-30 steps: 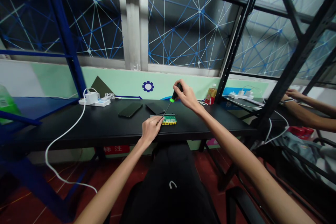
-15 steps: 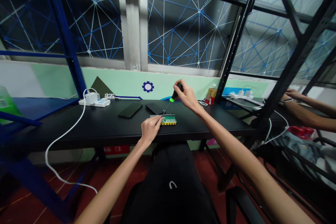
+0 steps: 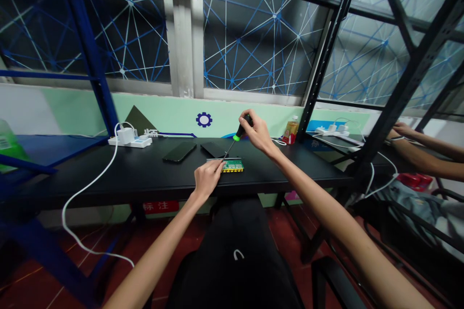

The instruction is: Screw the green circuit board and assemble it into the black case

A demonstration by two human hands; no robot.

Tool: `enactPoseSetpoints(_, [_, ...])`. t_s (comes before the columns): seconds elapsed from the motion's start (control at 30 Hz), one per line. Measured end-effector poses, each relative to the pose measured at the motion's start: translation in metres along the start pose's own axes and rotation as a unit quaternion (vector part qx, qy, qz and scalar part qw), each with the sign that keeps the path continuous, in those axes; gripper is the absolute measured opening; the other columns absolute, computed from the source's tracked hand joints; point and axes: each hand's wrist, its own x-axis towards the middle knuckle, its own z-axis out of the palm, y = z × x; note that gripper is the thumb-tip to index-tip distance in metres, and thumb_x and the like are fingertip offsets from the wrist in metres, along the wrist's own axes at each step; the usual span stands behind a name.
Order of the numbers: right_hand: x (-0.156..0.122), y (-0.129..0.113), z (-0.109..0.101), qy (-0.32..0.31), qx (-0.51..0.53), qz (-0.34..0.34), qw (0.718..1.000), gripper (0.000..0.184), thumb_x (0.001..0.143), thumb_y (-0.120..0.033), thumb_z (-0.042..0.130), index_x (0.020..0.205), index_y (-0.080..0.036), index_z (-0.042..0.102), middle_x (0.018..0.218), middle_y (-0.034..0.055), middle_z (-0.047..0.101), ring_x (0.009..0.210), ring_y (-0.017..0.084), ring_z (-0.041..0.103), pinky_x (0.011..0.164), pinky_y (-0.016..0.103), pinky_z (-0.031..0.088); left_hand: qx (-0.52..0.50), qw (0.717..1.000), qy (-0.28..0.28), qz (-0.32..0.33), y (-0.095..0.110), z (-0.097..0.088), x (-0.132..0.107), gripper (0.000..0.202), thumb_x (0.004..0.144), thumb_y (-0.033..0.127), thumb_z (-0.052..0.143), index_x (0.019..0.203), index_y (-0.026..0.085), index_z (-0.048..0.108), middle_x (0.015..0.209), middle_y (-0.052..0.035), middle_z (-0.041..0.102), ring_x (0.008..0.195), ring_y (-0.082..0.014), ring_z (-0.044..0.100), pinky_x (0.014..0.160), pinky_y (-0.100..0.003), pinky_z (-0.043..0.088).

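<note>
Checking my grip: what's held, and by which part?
Right hand holds the screwdriver by its handle; left hand is at the circuit board, grip unclear.

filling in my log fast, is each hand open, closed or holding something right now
Right hand: closed, holding the screwdriver.
Left hand: at the left end of the circuit board; whether it grips it cannot be told.
</note>
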Motion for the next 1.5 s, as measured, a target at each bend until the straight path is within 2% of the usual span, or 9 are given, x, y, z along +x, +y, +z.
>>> enactPoseSetpoints(0.3, [-0.001,0.003,0.001,0.000,-0.005,-0.012,1.000,0.023,0.096,-0.047,0.047,0.094,-0.024,0.051,0.066,-0.0026,0.053,0.061,0.014,0.059,0.056,0.026,0.049,0.002,1.000,0.002,-0.003,0.000,0.001,-0.001,0.035,0.099,0.040,0.048,0.092,0.024,0.078,0.095,-0.0044,0.078,0.087,-0.0224,0.074,0.071,-0.031,0.056])
enactPoseSetpoints(0.47, [-0.001,0.003,0.003,0.002,-0.003,-0.011,1.000,0.023,0.095,-0.046,0.047,0.094,-0.024,0.052,0.066,-0.0024,0.054,0.060,0.014,0.059,0.057,0.027,0.049,0.009,1.000,0.005,0.009,0.000,0.001,0.001,0.032,0.097,0.042,0.053,0.090,0.023,0.078,0.095,-0.0064,0.078,0.091,-0.0253,0.073,0.086,-0.039,0.054])
enactPoseSetpoints(0.57, [0.003,0.007,0.001,0.011,-0.011,-0.011,1.000,0.021,0.095,-0.044,0.047,0.094,-0.024,0.052,0.067,-0.0018,0.054,0.061,0.015,0.059,0.056,0.027,0.048,0.023,1.000,-0.004,0.006,0.001,0.000,0.004,0.029,0.094,0.045,0.057,0.097,0.024,0.076,0.101,-0.0079,0.077,0.100,-0.0278,0.071,0.095,-0.046,0.048])
enactPoseSetpoints(0.7, [0.014,0.020,-0.010,0.023,-0.041,-0.016,0.999,0.017,0.095,-0.040,0.046,0.094,-0.024,0.051,0.068,-0.0017,0.054,0.057,0.014,0.057,0.057,0.028,0.048,0.037,0.998,-0.046,-0.005,0.002,-0.001,0.006,0.031,0.092,0.048,0.059,0.100,0.024,0.076,0.110,-0.0095,0.074,0.109,-0.0295,0.065,0.095,-0.048,0.045])
enactPoseSetpoints(0.87, [0.016,0.043,-0.024,0.024,-0.109,-0.018,0.994,0.017,0.094,-0.039,0.045,0.091,-0.024,0.048,0.071,0.0003,0.054,0.064,0.018,0.057,0.061,0.030,0.046,0.026,0.988,-0.138,0.067,0.002,0.003,0.003,0.032,0.093,0.049,0.058,0.103,0.025,0.075,0.119,-0.0088,0.071,0.123,-0.0312,0.057,0.100,-0.050,0.040])
enactPoseSetpoints(1.0, [0.008,0.057,-0.023,0.028,-0.130,-0.014,0.991,0.017,0.094,-0.039,0.043,0.091,-0.023,0.048,0.070,0.0017,0.055,0.066,0.020,0.058,0.063,0.031,0.044,0.026,0.979,-0.181,0.093,-0.001,0.006,0.000,0.035,0.093,0.050,0.058,0.110,0.024,0.073,0.116,-0.0090,0.072,0.117,-0.0287,0.061,0.099,-0.047,0.040])
enactPoseSetpoints(1.2, [0.004,0.064,-0.017,0.023,-0.125,-0.017,0.992,0.020,0.095,-0.041,0.043,0.092,-0.023,0.050,0.071,0.0023,0.057,0.067,0.020,0.058,0.064,0.031,0.045,0.035,0.975,-0.201,0.087,-0.001,0.005,0.001,0.037,0.094,0.050,0.055,0.112,0.023,0.072,0.117,-0.0090,0.072,0.113,-0.0270,0.063,0.097,-0.045,0.040])
enactPoseSetpoints(1.5, [-0.003,0.056,-0.006,-0.004,-0.143,-0.042,0.989,0.022,0.096,-0.041,0.039,0.094,-0.022,0.051,0.081,0.0057,0.061,0.069,0.020,0.058,0.066,0.031,0.044,0.043,0.975,-0.200,0.091,-0.002,0.006,0.000,0.037,0.094,0.050,0.056,0.113,0.023,0.071,0.119,-0.0086,0.071,0.114,-0.0274,0.063,0.096,-0.044,0.040])
